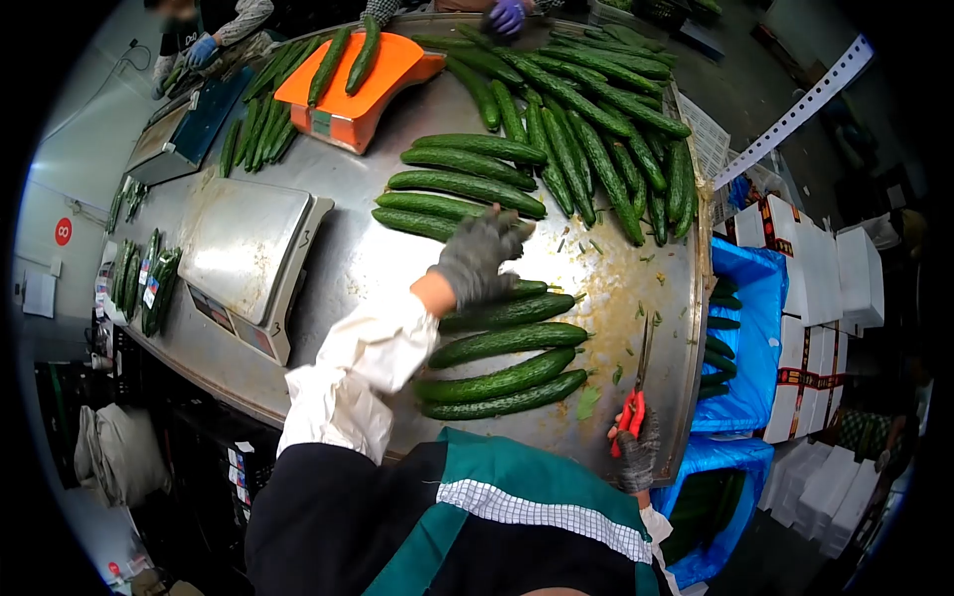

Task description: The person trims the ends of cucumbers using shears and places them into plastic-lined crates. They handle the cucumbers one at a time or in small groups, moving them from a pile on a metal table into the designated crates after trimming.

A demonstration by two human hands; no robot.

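My left hand, in a grey glove, is over the table between two rows of cucumbers, a little smeared by motion. Its fingers stretch out near the tips of the upper row of cucumbers; whether they touch one is unclear. Just below the wrist, several more cucumbers lie side by side, the top ones partly hidden by the hand. At the table's near right corner, my right hand, also gloved, is closed around red-handled scissors. Their long blades point away from me over the tabletop.
A metal table carries a large cucumber heap, an orange scale and a flat weighing scale. Blue-lined crates stand along the right edge, beside white boxes. Across the table are other people's gloved hands.
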